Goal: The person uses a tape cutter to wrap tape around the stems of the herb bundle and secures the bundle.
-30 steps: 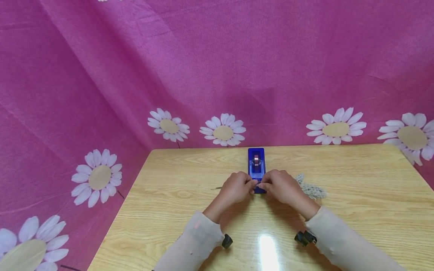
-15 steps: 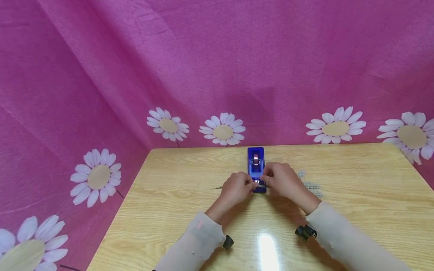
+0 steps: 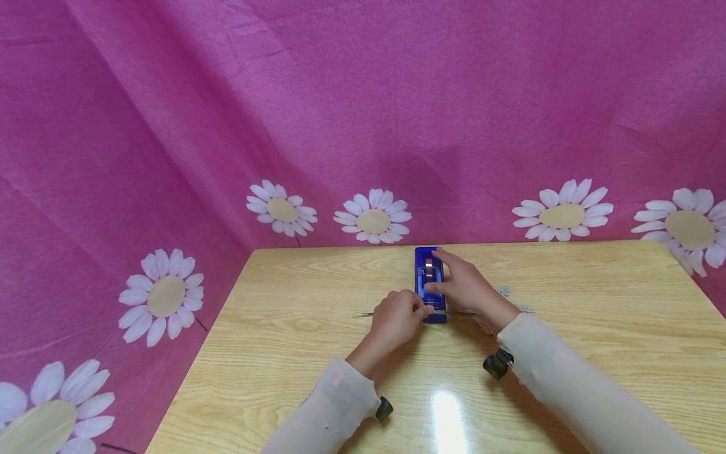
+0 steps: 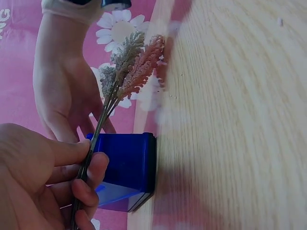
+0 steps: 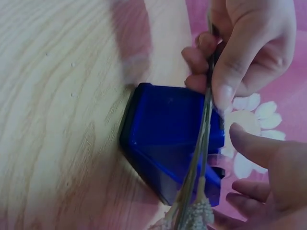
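Observation:
In the head view, my left hand (image 3: pixel 396 317) pinches a small bunch of artificial flower stems (image 4: pixel 101 120) between thumb and fingers, across the near end of a blue tape dispenser (image 3: pixel 435 319). The bunch's pink head (image 4: pixel 142 68) and pale grey heads (image 4: pixel 127 55) point to the right, partly hidden behind my right forearm in the head view. My right hand (image 3: pixel 466 282) is spread beside the dispenser's right side, thumb near its middle and forefinger at its far end. The right wrist view shows these fingers (image 5: pixel 252 146) apart, with no stems between them.
The dispenser stands on a light wooden table (image 3: pixel 300 353) near its back edge. A pink cloth with daisies (image 3: pixel 373 222) hangs behind the table and to its left. Dark wrist cameras (image 3: pixel 384 408) sit under both sleeves.
My right hand has left the stems, moved up along the dispenser toward its far end and spread its fingers. The left hand still holds the stems in about the same place.

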`<state>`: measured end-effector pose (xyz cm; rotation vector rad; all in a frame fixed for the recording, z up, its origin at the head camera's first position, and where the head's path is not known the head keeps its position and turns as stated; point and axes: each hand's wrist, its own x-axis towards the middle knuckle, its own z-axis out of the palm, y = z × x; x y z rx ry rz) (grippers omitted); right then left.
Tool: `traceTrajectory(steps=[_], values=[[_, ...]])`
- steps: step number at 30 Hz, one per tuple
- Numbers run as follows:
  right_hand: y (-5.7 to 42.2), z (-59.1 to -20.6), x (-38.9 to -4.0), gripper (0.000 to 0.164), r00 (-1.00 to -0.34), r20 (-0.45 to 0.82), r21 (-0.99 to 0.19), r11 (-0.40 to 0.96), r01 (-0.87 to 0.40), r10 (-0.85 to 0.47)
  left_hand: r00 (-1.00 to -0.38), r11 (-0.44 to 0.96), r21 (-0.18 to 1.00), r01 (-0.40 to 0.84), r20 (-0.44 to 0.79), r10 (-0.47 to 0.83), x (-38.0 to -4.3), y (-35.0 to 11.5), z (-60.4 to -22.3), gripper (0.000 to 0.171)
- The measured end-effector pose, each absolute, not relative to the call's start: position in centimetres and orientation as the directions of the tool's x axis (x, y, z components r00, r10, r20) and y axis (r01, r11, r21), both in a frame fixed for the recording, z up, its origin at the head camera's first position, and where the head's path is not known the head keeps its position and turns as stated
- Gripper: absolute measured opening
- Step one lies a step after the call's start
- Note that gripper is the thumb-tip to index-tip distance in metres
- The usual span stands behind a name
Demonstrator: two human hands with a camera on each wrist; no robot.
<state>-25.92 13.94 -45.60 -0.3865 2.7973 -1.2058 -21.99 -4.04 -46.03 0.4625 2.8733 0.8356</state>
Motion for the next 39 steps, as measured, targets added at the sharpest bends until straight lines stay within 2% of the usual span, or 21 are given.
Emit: traceTrajectory(steps=[18,28,39], values=[[14.34,-46.16,-26.96,0.081,-0.965,-0.036,-0.804,0.581,-0.126,-0.259,-0.954,0.836,0.479,0.266,0.006,0.3,-21.81,-3.8,-46.26,0.038],[14.38,-46.41,-27.02,0.081,-0.966,-0.038,-0.798,0.59,-0.125,-0.256,-0.951,0.882,0.362,0.302,0.054,0.303,-21.79,-3.55,-46.51,0.035],[14.23,-46.51,-27.03,0.083,-0.968,-0.05,-0.782,0.612,-0.116,-0.247,-0.937,0.893,0.285,0.349,0.079,0.341,-21.76,-3.51,-46.09,0.033]])
